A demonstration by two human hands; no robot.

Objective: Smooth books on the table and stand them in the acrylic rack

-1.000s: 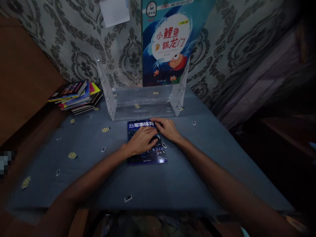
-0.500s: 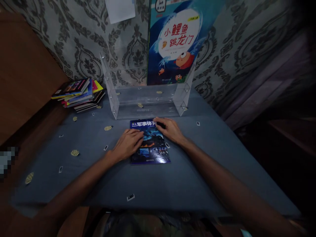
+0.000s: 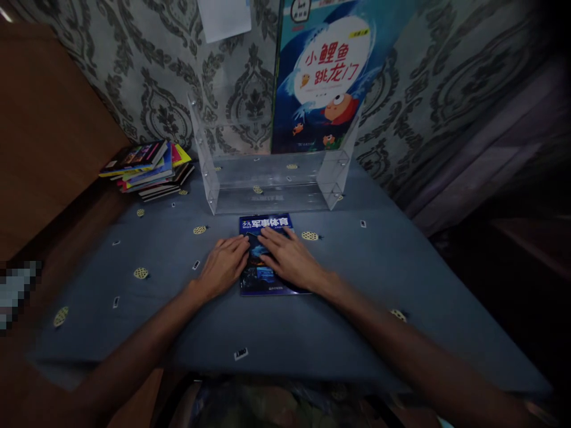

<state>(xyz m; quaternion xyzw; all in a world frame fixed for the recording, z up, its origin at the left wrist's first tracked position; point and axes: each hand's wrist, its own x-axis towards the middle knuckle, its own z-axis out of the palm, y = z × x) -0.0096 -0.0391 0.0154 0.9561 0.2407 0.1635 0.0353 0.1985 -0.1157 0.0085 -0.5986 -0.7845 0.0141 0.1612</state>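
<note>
A dark blue magazine (image 3: 264,224) lies flat on the blue-grey tablecloth (image 3: 339,309), just in front of a clear acrylic rack (image 3: 272,184). My left hand (image 3: 223,264) rests at the magazine's left edge, fingers curled along it. My right hand (image 3: 289,258) lies flat on the cover with fingers stretched out, hiding most of its right side. A large blue picture book (image 3: 323,77) stands upright in the right half of the rack, leaning against the wall.
A stack of colourful books (image 3: 145,169) sits at the back left of the table. Patterned wallpaper (image 3: 147,71) rises behind. A brown wooden panel (image 3: 40,148) is on the left. Dark furniture lies to the right.
My right hand slid from the magazine's top right corner down onto the middle of the cover. My left hand moved off the cover to its left edge.
</note>
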